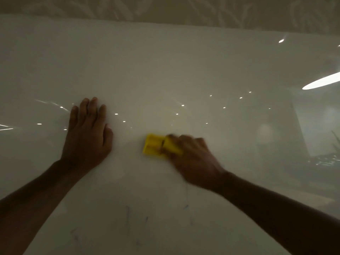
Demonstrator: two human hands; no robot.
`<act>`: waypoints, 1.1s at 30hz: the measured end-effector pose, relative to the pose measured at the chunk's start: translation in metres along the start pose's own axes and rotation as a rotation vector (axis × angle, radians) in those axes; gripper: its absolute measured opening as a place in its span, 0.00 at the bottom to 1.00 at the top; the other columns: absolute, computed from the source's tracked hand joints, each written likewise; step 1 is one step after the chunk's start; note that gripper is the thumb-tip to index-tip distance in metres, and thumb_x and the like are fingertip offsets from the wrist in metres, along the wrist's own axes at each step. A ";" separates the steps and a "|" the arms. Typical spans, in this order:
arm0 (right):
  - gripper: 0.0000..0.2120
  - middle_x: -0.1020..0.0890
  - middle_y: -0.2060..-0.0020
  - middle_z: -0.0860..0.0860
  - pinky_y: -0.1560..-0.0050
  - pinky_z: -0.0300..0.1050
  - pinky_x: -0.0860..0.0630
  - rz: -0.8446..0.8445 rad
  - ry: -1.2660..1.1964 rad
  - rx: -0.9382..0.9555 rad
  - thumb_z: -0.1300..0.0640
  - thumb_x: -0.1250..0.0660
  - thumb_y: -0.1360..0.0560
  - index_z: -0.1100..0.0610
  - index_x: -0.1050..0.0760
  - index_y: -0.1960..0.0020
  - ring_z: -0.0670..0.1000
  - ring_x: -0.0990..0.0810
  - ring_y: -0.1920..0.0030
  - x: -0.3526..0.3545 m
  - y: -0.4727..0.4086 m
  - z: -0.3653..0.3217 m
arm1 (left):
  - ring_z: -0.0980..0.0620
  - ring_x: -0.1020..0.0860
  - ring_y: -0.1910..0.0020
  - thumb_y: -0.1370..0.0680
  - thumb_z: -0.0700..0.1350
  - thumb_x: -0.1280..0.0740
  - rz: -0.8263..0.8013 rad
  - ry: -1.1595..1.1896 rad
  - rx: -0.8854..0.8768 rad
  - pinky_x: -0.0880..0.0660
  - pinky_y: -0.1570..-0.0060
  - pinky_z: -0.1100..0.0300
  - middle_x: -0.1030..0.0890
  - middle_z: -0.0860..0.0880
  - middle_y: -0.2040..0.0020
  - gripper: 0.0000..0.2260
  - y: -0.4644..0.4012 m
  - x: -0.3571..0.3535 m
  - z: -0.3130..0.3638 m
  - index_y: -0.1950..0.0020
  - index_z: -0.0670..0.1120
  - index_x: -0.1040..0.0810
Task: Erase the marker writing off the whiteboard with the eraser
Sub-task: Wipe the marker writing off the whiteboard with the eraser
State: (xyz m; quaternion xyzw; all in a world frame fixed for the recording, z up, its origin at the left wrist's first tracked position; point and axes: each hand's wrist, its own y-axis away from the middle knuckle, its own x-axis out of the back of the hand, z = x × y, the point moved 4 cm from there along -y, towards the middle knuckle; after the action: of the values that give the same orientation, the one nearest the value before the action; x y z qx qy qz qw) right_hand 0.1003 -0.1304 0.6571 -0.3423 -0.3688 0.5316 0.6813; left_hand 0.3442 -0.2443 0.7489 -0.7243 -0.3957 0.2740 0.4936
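A glossy whiteboard (165, 70) fills most of the view. My right hand (193, 159) grips a yellow eraser (153, 146) and presses it flat on the board near the middle; both look motion-blurred. My left hand (86, 133) lies flat on the board to the left of the eraser, fingers slightly apart, holding nothing. Faint marker strokes (128, 218) remain on the board low in the view, between my forearms. Around the eraser the board shows no writing.
The whiteboard's top edge (165, 22) runs across the upper view, with a patterned wall (165, 8) above it. Ceiling lights reflect in the board, the brightest a long streak (322, 81) at the right. Reflected room shapes show at the right side.
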 end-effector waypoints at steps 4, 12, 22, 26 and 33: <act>0.31 0.35 0.26 0.56 0.43 0.61 0.28 0.156 0.002 -0.803 0.51 0.40 0.23 0.41 0.44 0.22 0.64 0.30 0.36 0.007 0.036 0.095 | 0.25 0.36 0.24 0.17 0.45 0.47 -0.011 0.005 -0.030 0.44 0.23 0.32 0.32 0.28 0.24 0.25 0.011 0.002 0.003 0.26 0.30 0.31; 0.25 0.30 0.28 0.55 0.46 0.55 0.29 -0.036 -0.066 -0.231 0.52 0.39 0.19 0.41 0.39 0.24 0.62 0.26 0.39 -0.016 0.097 -0.092 | 0.25 0.39 0.22 0.18 0.44 0.44 -0.019 0.006 -0.025 0.48 0.22 0.34 0.35 0.28 0.23 0.25 0.016 0.000 0.004 0.25 0.30 0.32; 0.29 0.38 0.23 0.59 0.38 0.63 0.31 0.168 -0.088 -1.322 0.52 0.40 0.20 0.44 0.42 0.21 0.67 0.33 0.32 -0.003 0.144 0.048 | 0.25 0.41 0.21 0.18 0.45 0.44 -0.034 0.044 -0.070 0.53 0.20 0.38 0.37 0.28 0.21 0.26 0.038 0.004 0.008 0.23 0.32 0.33; 0.26 0.31 0.28 0.59 0.44 0.62 0.25 0.078 -0.088 -0.848 0.54 0.41 0.21 0.48 0.39 0.23 0.63 0.31 0.38 -0.011 0.114 -0.051 | 0.26 0.42 0.21 0.18 0.45 0.43 -0.031 0.041 -0.087 0.56 0.20 0.38 0.38 0.29 0.21 0.26 0.041 0.002 0.020 0.23 0.32 0.34; 0.24 0.34 0.26 0.54 0.43 0.58 0.26 -0.031 -0.072 -0.445 0.51 0.41 0.20 0.42 0.37 0.25 0.61 0.29 0.36 -0.017 0.100 -0.052 | 0.25 0.45 0.20 0.18 0.47 0.44 -0.037 0.065 -0.076 0.59 0.21 0.37 0.40 0.28 0.20 0.27 0.041 -0.002 0.021 0.22 0.33 0.36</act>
State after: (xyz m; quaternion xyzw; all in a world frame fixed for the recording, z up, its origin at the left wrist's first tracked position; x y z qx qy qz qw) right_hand 0.0957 -0.1305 0.5433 -0.4594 -0.5062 0.4384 0.5836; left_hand 0.3390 -0.2443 0.7035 -0.7437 -0.4029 0.2259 0.4833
